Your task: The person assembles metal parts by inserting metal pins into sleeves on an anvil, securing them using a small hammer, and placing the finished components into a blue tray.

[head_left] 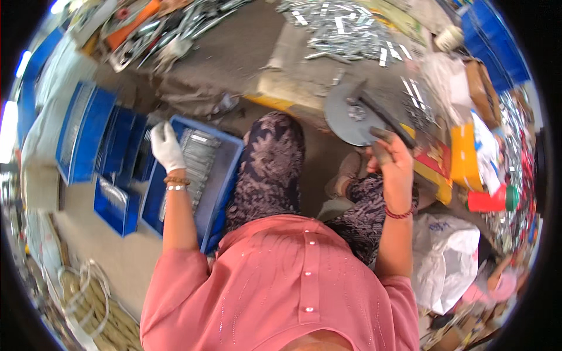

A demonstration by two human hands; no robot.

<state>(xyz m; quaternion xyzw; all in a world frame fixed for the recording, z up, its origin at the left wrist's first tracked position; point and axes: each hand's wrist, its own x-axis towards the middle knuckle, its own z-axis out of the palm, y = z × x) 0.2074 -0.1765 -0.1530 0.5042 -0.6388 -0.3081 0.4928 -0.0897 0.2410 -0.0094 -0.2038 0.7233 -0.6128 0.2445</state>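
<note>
My left hand (167,147), in a white glove, is over the far left corner of a blue tray (233,169). Its fingers are stretched out, and I see nothing in them. Rows of flat metal strips (199,157) lie in the tray. On my right, my right hand (391,153) has its fingers curled, with dark coverings on some fingertips. Whatever they may pinch is hidden. Right beside these fingers runs the dark handle of a hammer (380,112), its head over a round grey plate (345,126). Small metal parts (356,112) lie on that plate.
Blue bins (88,137) stand left of the tray, with a smaller blue bin (116,205) nearer. A pile of metal strips (345,32) covers the far bench. To the right are a yellow box (463,155), a red cylinder (487,200) and a white sack (445,257).
</note>
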